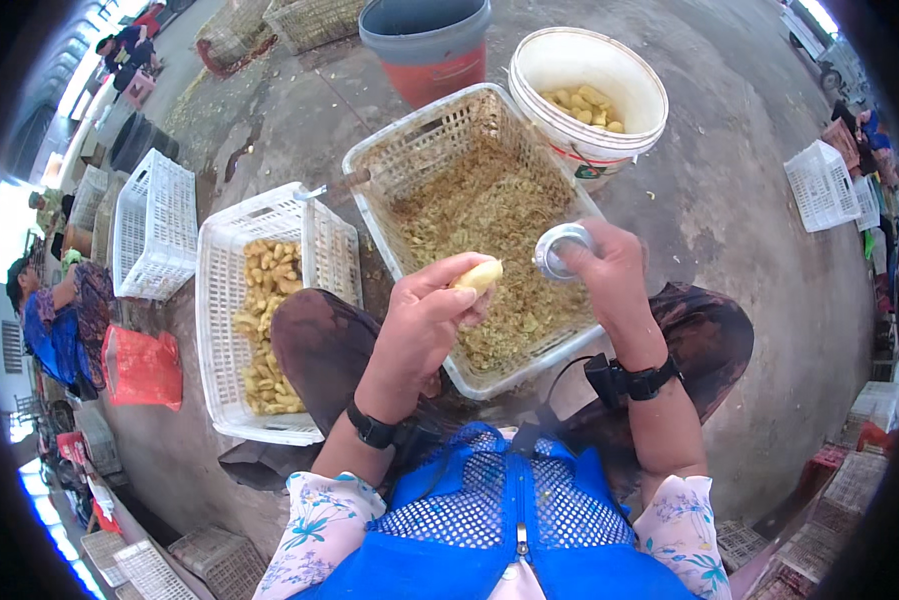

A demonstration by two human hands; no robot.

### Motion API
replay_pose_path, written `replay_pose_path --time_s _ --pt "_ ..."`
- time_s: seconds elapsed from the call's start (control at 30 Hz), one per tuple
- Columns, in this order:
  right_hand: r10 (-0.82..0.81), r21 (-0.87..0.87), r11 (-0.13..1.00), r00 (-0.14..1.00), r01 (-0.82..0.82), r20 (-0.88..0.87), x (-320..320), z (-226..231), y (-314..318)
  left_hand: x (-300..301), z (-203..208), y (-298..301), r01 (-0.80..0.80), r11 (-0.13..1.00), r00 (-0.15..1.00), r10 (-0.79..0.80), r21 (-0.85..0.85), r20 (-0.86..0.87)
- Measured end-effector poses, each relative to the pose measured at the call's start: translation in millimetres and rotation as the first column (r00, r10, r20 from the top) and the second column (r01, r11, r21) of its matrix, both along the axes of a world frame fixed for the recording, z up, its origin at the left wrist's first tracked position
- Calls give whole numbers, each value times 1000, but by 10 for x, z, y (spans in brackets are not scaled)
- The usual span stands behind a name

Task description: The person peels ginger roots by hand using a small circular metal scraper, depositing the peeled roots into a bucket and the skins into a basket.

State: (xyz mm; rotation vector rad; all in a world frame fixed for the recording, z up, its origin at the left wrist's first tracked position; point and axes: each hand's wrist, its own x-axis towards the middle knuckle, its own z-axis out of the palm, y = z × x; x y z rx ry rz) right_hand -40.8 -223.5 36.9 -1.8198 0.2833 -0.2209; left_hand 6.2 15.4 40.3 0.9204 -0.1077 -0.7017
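My left hand (424, 305) pinches a pale yellow piece of peeled ginger (478, 276) between thumb and fingers. In my right hand (614, 275) is a round silver metal tool (559, 250), shaped like a ring or shallow cap; its exact kind is unclear. The two hands are apart, both above a white plastic crate (381, 222) whose bottom is covered in brown and yellow peelings (514, 325). Left of my knee stands another white crate (214, 330) with knobbly, browner ginger (269, 290) in it. Beyond the peelings, a white bucket (652, 135) contains pale ginger pieces (584, 105).
A knife-like tool (334, 187) lies across the crate edges. Behind the peelings crate stands a grey and red bucket (424, 50). At left are a white crate (154, 225), a red bag (141, 367) and a seated person (54, 320). More crates (821, 185) line the right side.
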Motion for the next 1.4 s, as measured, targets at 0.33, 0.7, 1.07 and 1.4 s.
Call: replay_pose_path --time_s 0.33,0.7,1.07,1.4 --pt "170 330 927 984 -177 50 -69 74 134 -75 -25 -97 -644 711 248 -156 283 956" --pt "12 12 1000 999 -13 43 -6 -90 85 -46 -44 -154 -618 747 174 -172 244 969" --pt "32 -90 995 996 -40 -86 47 -118 -40 -122 -99 -197 -626 753 57 -217 205 974" --pt "167 316 932 985 -175 55 -41 19 7 -80 -45 -248 44 975 990 -71 217 121"
